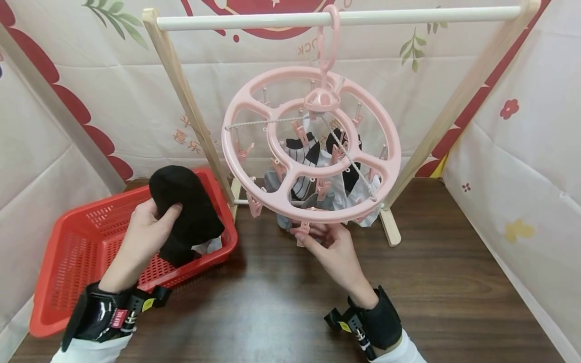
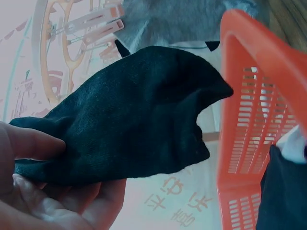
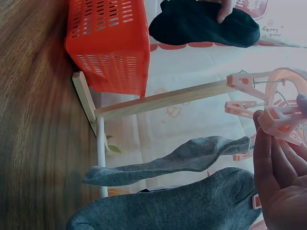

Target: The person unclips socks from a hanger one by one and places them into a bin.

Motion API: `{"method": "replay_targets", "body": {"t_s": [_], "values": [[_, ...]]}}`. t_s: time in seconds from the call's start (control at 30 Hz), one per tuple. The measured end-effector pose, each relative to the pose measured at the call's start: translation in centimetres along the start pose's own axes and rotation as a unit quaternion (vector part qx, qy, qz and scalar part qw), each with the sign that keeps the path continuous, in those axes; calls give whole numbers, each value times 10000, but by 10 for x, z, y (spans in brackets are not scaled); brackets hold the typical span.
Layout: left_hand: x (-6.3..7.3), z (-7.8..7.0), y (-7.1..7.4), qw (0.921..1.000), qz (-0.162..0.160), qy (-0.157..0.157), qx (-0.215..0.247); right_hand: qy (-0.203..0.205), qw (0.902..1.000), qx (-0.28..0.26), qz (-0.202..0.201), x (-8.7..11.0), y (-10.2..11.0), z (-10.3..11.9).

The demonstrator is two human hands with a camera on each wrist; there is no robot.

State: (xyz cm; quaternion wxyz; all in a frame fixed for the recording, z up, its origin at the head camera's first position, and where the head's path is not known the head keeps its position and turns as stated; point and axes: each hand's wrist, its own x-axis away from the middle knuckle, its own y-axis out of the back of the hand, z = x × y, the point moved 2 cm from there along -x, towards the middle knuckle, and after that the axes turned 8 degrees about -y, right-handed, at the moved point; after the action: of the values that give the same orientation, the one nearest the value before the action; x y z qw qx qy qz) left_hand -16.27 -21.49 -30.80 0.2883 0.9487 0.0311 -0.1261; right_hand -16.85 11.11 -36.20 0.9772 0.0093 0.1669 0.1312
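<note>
Over the basket, my left hand [image 1: 147,224] holds a black sock [image 1: 186,201] between thumb and fingers. The left wrist view shows this sock [image 2: 129,115] stretching out from the fingertips. My right hand [image 1: 336,249] is at the front rim of a pink round drying hanger [image 1: 233,118]. Its thumb and fingers pinch a pink clothespin [image 3: 278,124] there, with no sock visible in the clip. Grey socks [image 3: 168,201] hang close by this hand. Further in, a striped sock [image 1: 297,151] and several other socks hang from clips, partly hidden by the rings.
A red plastic basket [image 1: 77,217] on the left holds dark and white cloth [image 2: 288,191]. The hanger hooks onto a white rod [image 1: 245,21] between wooden legs [image 1: 186,96]. One stand foot [image 1: 390,227] rests on the brown wooden table [image 1: 281,302]. Printed cloth walls enclose the back and sides.
</note>
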Motion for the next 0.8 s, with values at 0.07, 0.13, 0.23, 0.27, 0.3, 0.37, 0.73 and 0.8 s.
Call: {"method": "replay_targets", "body": {"t_s": [0.07, 0.13, 0.23, 0.27, 0.3, 0.37, 0.73, 0.8], "values": [[0, 2, 4, 10000, 18, 42, -53, 46, 10000, -76, 35, 0, 0, 0], [-1, 3, 7, 9999, 28, 85, -134, 82, 9999, -116, 37, 1, 0, -1], [-1, 6, 11, 9995, 24, 172, -254, 71, 10000, -44, -47, 1, 0, -1], [-2, 6, 13, 9993, 16, 205, -311, 43, 10000, -41, -80, 2, 0, -1], [-2, 7, 14, 9991, 7, 231, -345, 7, 9999, -31, -115, 2, 0, -1], [-2, 7, 16, 9987, 7, 286, -425, -63, 9998, -4, -168, 3, 0, -1], [-9, 12, 28, 9985, 86, 388, -389, -208, 9995, 133, -176, 5, 0, 0], [-12, 12, 30, 9986, 49, 348, -390, -240, 9995, 150, -152, 6, 0, 0]]}}
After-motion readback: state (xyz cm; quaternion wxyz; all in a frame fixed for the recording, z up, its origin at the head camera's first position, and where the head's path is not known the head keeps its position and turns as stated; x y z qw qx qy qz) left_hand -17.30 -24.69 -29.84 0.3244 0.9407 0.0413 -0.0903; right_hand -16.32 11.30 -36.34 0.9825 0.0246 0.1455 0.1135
